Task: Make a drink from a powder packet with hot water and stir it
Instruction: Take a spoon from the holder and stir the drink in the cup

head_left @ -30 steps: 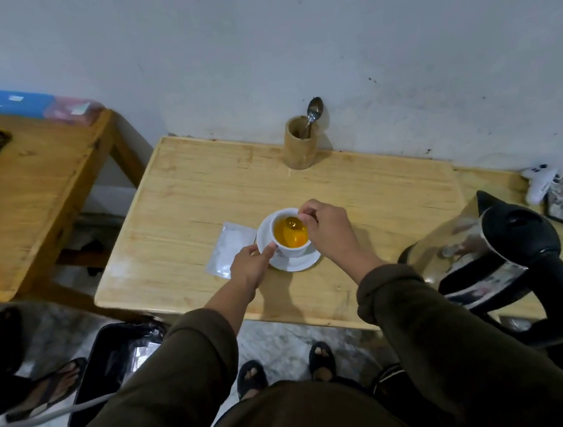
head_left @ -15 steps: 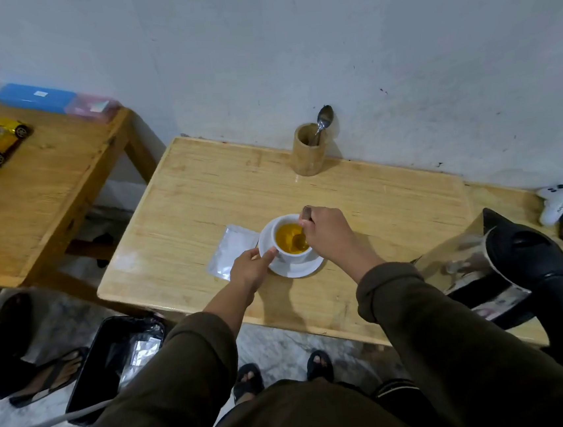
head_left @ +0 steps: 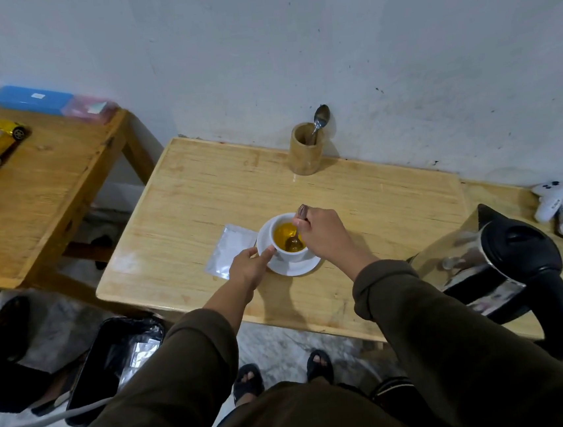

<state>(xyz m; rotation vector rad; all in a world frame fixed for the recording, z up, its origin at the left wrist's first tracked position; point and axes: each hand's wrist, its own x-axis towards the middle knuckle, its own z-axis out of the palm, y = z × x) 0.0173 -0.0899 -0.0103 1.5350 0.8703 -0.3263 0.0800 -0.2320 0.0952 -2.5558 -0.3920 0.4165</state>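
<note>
Leftmost, silver powder packet (head_left: pixel 230 251) flat on the wooden table (head_left: pixel 184 222), its edge tucked under the saucer (head_left: pixel 295 267). Next, left hand (head_left: pixel 249 268) pinching the saucer's rim. White cup (head_left: pixel 288 247) on the saucer, full of orange drink. Right hand (head_left: pixel 323 235) closed around a spoon (head_left: pixel 295 239), bowl dipped in. Far right, kettle (head_left: pixel 504 260).

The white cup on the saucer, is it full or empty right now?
Partly full: the white cup holds orange-yellow liquid, with a spoon dipped in.
</note>
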